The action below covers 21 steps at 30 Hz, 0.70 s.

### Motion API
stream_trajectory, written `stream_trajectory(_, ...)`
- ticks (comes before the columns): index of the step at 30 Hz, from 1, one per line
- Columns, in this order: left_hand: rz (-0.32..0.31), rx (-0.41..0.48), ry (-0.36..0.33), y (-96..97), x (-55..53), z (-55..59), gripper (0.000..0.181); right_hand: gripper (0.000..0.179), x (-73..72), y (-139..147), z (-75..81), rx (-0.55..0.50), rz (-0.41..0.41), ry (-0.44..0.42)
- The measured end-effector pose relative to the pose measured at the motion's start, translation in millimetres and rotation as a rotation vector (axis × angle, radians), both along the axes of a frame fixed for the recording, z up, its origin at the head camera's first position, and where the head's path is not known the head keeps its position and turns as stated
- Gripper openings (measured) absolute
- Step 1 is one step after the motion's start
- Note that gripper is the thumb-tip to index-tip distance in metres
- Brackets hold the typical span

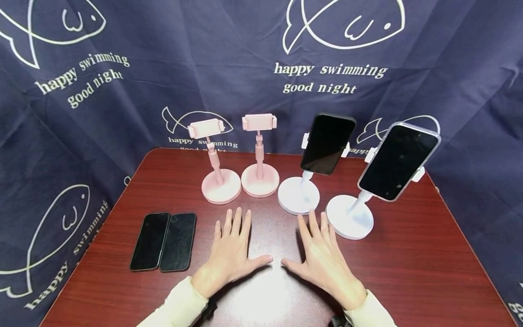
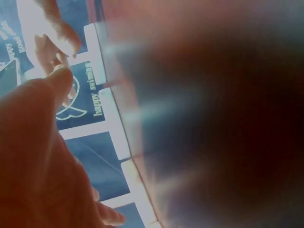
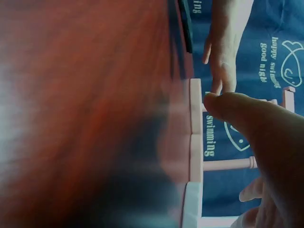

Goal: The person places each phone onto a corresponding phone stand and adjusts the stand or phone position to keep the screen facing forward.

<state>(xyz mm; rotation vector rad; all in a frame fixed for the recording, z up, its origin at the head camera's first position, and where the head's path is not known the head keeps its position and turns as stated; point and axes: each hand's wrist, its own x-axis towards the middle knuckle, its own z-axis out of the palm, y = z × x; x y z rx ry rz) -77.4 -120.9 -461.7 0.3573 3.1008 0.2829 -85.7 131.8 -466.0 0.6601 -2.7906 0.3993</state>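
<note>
The two loose phones (image 1: 178, 242) lie flat on the counter (image 1: 408, 263), just left of the left hand (image 1: 230, 252) (the nearer hand), long axes pointing away from the person. Both hands' fingers are spread wide, holding nothing; the right hand (image 1: 322, 260) is by the white stands (image 1: 295, 199).

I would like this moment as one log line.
left hand: empty | right hand: empty | pink stands: both empty | white stands: one phone each | two phones: lying on table
</note>
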Motion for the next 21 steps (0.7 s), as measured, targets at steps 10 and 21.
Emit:
stream_trajectory(10, -0.051, -0.115, -0.043, -13.0, -25.2, 21.4, 0.128, 0.117, -28.0, -29, 11.2, -0.095, 0.057, -0.013)
stream_trajectory(21, -0.151, 0.061, 0.031, -14.5, -60.1, 93.7, 0.127, 0.111, -66.8, -59, 5.8, -0.2, 0.079, -0.203)
